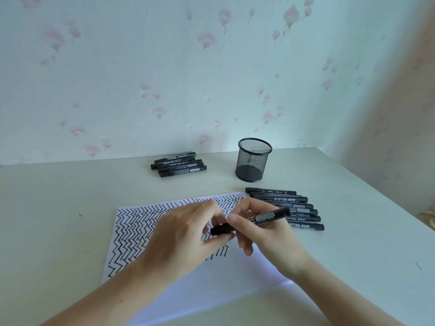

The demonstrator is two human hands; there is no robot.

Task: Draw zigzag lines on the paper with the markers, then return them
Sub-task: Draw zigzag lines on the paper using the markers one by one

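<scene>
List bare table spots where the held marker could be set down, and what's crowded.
Free: the table left of the paper; the strip between the far marker group and the paper; right of the near marker row. Crowded: between mesh cup and near row, and mid-paper, where both hands hold the marker.

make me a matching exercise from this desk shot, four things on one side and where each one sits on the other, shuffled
Things:
1. black wire-mesh pen cup
2. smaller pile of black markers
3. larger row of black markers
4. single black marker with a barcode label

Places:
A. held in both hands over the white paper with zigzag lines
B. lying on the table just right of the paper
C. standing upright near the wall, behind the paper's right end
D. lying at the back of the table, left of the cup

Pairs: 1-C, 2-D, 3-B, 4-A
</scene>
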